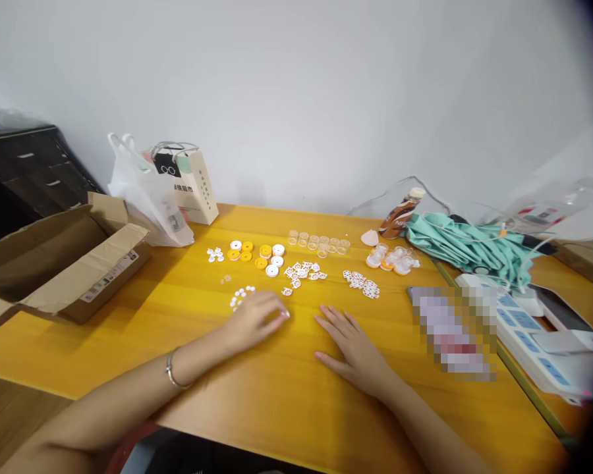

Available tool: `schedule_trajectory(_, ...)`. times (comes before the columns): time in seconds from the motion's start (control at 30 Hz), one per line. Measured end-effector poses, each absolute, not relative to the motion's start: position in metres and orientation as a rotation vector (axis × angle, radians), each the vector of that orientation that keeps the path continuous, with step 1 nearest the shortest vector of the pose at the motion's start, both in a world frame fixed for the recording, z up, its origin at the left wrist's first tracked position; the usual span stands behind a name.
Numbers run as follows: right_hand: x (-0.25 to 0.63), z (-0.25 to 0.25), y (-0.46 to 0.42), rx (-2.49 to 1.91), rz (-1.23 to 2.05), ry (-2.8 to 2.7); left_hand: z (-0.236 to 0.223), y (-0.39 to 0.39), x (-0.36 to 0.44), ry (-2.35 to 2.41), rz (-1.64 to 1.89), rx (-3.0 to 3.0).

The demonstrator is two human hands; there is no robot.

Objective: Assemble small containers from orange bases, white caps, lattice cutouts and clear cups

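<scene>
My left hand [257, 320] hovers just right of a group of small white discs [235, 301], partly covering it. Its fingers curl and the thumb and fingertips come together; whatever may be between them is too small and blurred to make out. Flat on the table, my right hand [352, 347] lies with fingers spread and holds nothing. Beyond my hands are white cut-out pieces [304, 270], a second pile of similar white pieces [362, 283], yellow and white round caps [261, 263], clear little cups [313, 242] and small white parts [215, 255].
An open cardboard box [103, 276], a white plastic bag [148, 197] and a paper bag [195, 184] stand left. Rightward are bagged orange-and-white parts [390, 258], a brown bottle [401, 214], a teal umbrella [469, 240], a blurred-out flat item [447, 329] and a power strip [528, 342].
</scene>
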State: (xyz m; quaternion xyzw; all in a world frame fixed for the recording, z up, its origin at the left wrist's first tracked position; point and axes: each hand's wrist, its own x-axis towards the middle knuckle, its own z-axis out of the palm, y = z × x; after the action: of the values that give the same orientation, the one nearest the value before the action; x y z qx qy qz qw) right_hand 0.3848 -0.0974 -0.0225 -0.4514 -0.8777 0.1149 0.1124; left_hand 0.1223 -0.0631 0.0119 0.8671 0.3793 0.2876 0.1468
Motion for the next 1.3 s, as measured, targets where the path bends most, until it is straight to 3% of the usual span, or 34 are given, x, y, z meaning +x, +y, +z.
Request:
schedule_trajectory(0.23, 0.385, -0.027, -0.097, -1.294, 0.314, -2.564, -0.021, -0.083, 0.158, 1.041, 0.649, 2.552)
schedule_trajectory(0.4, 0.386, -0.026, -0.097, -1.314, 0.32, -2.575, -0.006, -0.073, 0.143, 1.089, 0.874, 2.484)
schedule_trajectory(0.53, 0.385, -0.022, -0.097, -1.331, 0.335, -2.587, 0.012, -0.027, 0.103, 1.48, 1.124, 2.426)
schedule_trajectory(0.7, 0.385, -0.021, -0.098, -1.317, 0.338, -2.569, 0.016, 0.031, 0.053, 2.114, 0.763, 2.252)
schedule_trajectory(0.9, 0.385, -0.021, -0.098, -1.314, 0.337, -2.566, 0.007, 0.041, 0.047, 2.266, 0.484, 2.179)
schedule_trajectory(1.07, 0.384, -0.021, -0.098, -1.322, 0.317, -2.575, 0.007, 0.043, 0.048, 2.288, 0.502, 2.151)
schedule_trajectory(1.17, 0.384, -0.021, -0.098, -1.308, 0.306, -2.574, 0.014, 0.033, 0.055, 2.243, 0.711, 2.202)
schedule_trajectory(1.3, 0.384, -0.022, -0.098, -1.301, 0.302, -2.565, 0.023, -0.011, 0.088, 1.548, 0.986, 2.433)
